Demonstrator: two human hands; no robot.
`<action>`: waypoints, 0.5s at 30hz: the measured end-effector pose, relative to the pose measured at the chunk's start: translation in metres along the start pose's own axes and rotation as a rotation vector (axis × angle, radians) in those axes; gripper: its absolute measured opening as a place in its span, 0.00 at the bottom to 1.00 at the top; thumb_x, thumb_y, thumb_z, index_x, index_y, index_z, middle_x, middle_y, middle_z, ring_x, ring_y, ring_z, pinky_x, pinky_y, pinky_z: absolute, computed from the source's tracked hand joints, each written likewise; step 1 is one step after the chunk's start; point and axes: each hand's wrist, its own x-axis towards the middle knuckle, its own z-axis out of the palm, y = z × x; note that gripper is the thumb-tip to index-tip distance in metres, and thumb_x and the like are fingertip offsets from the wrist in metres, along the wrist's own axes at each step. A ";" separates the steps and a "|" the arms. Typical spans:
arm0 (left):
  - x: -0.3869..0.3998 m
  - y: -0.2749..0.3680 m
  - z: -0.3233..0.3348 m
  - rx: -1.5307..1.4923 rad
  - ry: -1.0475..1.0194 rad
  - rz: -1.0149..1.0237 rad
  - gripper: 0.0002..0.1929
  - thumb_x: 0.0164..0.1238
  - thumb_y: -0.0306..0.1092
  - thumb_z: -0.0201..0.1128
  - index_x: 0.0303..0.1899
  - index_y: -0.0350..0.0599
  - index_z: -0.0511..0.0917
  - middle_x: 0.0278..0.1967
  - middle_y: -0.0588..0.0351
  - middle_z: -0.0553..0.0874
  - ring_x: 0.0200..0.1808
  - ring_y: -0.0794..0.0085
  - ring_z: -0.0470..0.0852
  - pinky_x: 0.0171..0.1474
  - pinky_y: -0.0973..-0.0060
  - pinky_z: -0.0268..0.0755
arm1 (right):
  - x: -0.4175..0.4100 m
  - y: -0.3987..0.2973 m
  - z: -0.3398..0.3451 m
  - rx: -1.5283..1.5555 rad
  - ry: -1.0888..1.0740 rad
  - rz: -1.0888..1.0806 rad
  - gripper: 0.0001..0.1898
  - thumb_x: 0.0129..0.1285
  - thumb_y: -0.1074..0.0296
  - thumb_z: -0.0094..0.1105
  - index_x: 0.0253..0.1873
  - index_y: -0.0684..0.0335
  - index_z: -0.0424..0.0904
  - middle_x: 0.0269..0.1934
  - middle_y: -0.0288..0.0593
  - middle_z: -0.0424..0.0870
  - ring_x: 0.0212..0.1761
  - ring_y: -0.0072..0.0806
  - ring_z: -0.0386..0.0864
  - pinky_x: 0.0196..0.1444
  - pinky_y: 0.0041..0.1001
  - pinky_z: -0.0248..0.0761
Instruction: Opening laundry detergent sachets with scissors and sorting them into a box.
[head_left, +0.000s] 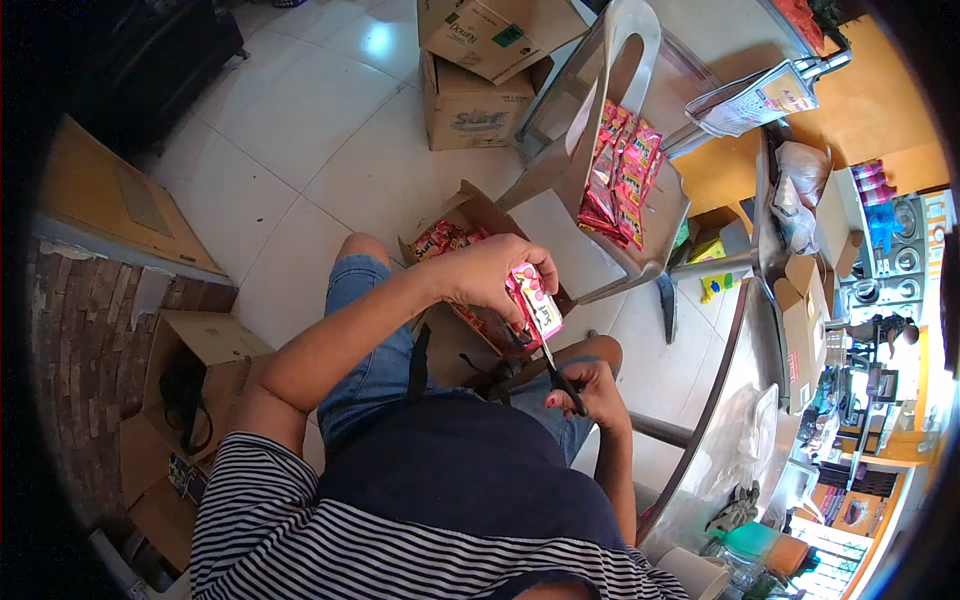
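Note:
My left hand (487, 271) grips a small stack of pink Surf sachets (536, 300) above my lap. A pair of scissors (559, 375) with black handles is in my right hand (596, 390), its blades reaching up to the lower edge of the sachets. Whether the blades are closed on the film I cannot tell. Below my left hand, an open cardboard box (480, 196) between my knees and the chair holds many loose pink sachets (442, 238). Strips of joined pink sachets (626, 176) lie on the seat of a plastic chair (664, 225) in front of me.
Two stacked cartons (480, 105) stand on the tiled floor beyond the chair. To the right curves a table (720, 442) with an open carton (802, 330) and jars (739, 566). Another open carton (217, 337) sits at left by a brick-patterned wall (94, 352).

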 end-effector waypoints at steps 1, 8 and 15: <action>0.000 0.000 0.000 0.002 -0.006 0.000 0.24 0.30 0.15 0.73 0.38 0.41 0.80 0.34 0.58 0.84 0.31 0.75 0.79 0.39 0.79 0.74 | 0.000 0.000 0.000 0.002 0.005 -0.005 0.18 0.49 0.67 0.76 0.17 0.62 0.72 0.11 0.28 0.65 0.13 0.15 0.60 0.17 0.17 0.51; -0.001 -0.001 0.003 0.008 -0.025 -0.007 0.23 0.30 0.17 0.73 0.37 0.41 0.80 0.32 0.59 0.84 0.30 0.75 0.79 0.38 0.79 0.73 | 0.000 -0.001 0.004 0.018 0.011 -0.004 0.20 0.51 0.63 0.76 0.17 0.62 0.72 0.10 0.28 0.64 0.13 0.15 0.58 0.18 0.17 0.49; 0.002 -0.003 0.010 0.001 -0.048 -0.014 0.23 0.30 0.17 0.73 0.37 0.41 0.81 0.33 0.58 0.85 0.30 0.75 0.79 0.37 0.80 0.73 | 0.005 -0.003 0.007 0.063 0.025 -0.019 0.19 0.51 0.64 0.76 0.18 0.62 0.73 0.11 0.29 0.65 0.13 0.15 0.58 0.18 0.17 0.49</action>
